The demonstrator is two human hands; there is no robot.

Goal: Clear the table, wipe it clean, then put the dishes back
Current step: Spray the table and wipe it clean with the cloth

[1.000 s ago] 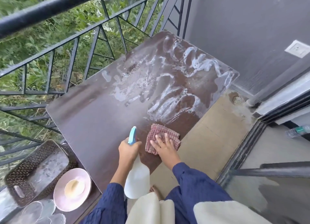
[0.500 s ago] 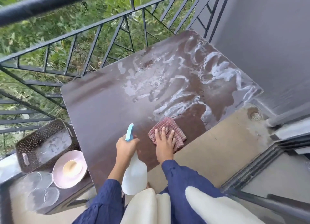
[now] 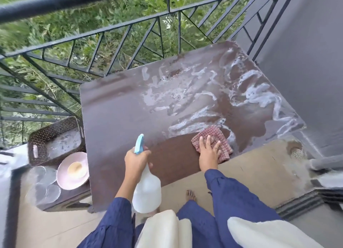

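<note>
A dark brown table (image 3: 118,117) fills the middle of the view, its right half streaked with white foam (image 3: 256,97). My right hand (image 3: 208,153) presses flat on a red checked cloth (image 3: 221,141) near the table's front edge. My left hand (image 3: 136,159) grips a white spray bottle (image 3: 146,190) with a blue trigger, held over the front edge. On a lower stand to the left sit a pink plate (image 3: 64,181) with a small bowl (image 3: 76,168) on it, several clear glass dishes (image 3: 44,182) and a brown woven basket (image 3: 48,132).
A black metal railing (image 3: 130,30) runs behind the table, with green plants beyond. A grey wall (image 3: 306,62) stands at the right. A floor drain (image 3: 297,152) lies beside the table on the beige floor. My bare foot (image 3: 191,194) shows below the table edge.
My right hand has slid the cloth to the right along the front edge, leaving a wiped strip. The view has swung to the left. The spray bottle stays in my left hand.
</note>
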